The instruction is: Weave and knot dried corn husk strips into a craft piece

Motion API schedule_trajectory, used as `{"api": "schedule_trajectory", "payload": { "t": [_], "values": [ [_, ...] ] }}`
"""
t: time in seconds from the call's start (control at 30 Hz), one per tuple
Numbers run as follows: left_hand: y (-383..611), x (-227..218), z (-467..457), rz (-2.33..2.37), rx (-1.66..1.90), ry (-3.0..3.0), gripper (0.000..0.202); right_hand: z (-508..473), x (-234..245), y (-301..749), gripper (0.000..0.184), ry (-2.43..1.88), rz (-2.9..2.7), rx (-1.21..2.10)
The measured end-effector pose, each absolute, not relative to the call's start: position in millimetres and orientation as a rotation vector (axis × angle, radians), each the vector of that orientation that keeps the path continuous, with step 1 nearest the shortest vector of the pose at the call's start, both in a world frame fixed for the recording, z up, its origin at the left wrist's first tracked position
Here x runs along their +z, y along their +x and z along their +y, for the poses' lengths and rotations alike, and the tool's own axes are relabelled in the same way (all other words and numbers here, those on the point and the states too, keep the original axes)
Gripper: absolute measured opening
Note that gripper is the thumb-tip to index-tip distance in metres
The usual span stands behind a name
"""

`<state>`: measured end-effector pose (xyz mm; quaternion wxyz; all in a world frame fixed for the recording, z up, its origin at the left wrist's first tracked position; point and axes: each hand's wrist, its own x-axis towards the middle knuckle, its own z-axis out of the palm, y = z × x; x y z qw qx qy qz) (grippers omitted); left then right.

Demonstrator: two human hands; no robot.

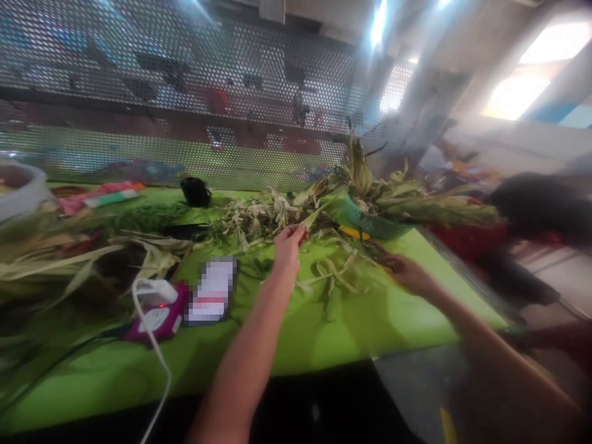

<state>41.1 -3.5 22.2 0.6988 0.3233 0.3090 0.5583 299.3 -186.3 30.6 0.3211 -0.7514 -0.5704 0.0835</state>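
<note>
My left hand [290, 239] is closed in a pinch on a pale green corn husk strip [315, 216], which points up and to the right. To the right, my right hand [411, 275] is blurred, its fingers closed round a slim dark tool [372, 249] whose kind I cannot make out. A yellow object [355, 233] lies just beyond the tool, by the green basket [377, 221] piled with corn husks [361, 166]. Shredded husk pieces [259, 213] are heaped behind my left hand. Loose husk strips [335, 271] lie between both hands.
On the green table [314, 345] lie a pixelated phone [213, 290], a purple power strip [161, 317] with a white plug and cable, more husks [87, 265] and a black object [195, 191]. A perforated metal screen [185, 86] stands behind. Another person [541, 209] is at the right.
</note>
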Motion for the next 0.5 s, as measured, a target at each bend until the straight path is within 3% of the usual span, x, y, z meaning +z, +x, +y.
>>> {"api": "schedule_trajectory", "payload": {
  "t": [0.1, 0.2, 0.37, 0.5],
  "values": [
    [43, 22, -6, 0.649, 1.239, 0.704, 0.033, -190, 34, 300, 0.050, -1.856, -1.190, 0.797],
    [44, 24, -9, 0.645, 1.222, 0.678, 0.031, -187, 37, 288, 0.052, -1.728, -1.088, 1.029],
    [43, 26, -11, 0.617, 1.191, 0.657, 0.033, -170, 58, 244, 0.045, -1.599, -1.405, 1.059],
    [44, 26, -11, 0.642, 1.169, 0.669, 0.033, -156, 75, 218, 0.051, -1.666, -1.580, 0.956]
  ]
}}
